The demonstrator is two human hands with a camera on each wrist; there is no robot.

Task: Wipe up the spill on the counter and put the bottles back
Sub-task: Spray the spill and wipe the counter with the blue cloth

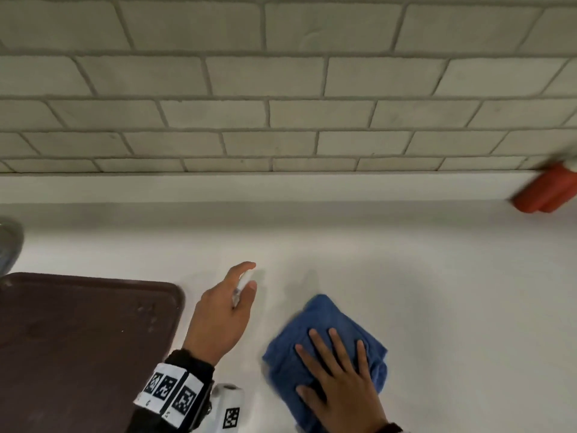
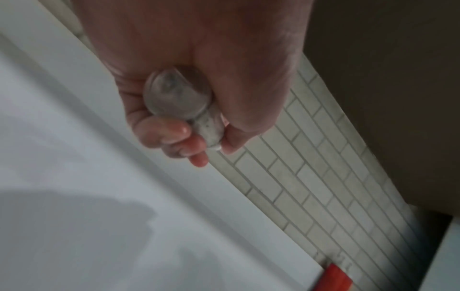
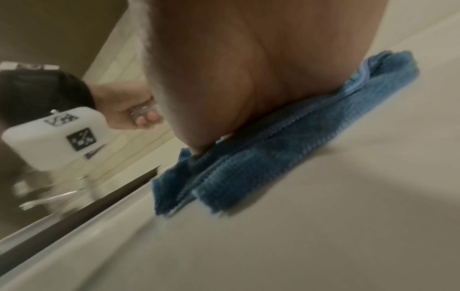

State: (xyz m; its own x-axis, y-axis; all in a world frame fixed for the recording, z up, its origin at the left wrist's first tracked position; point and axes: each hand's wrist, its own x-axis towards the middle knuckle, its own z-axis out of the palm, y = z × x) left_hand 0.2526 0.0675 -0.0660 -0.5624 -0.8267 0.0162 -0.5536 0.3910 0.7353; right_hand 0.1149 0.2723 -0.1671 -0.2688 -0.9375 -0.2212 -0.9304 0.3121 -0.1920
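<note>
White counter (image 1: 406, 260) filling the view, tiled wall (image 1: 281, 89) at twelve o'clock. Brown tray (image 1: 78, 339) at eight o'clock. Folded blue cloth (image 1: 324, 320) at five, pressed flat under right hand (image 1: 340, 379), fingers straight. Red bottle (image 1: 544, 190) tipped at three. Left hand (image 1: 223, 310) curled round small clear bottle (image 2: 179, 94), centre.
</note>
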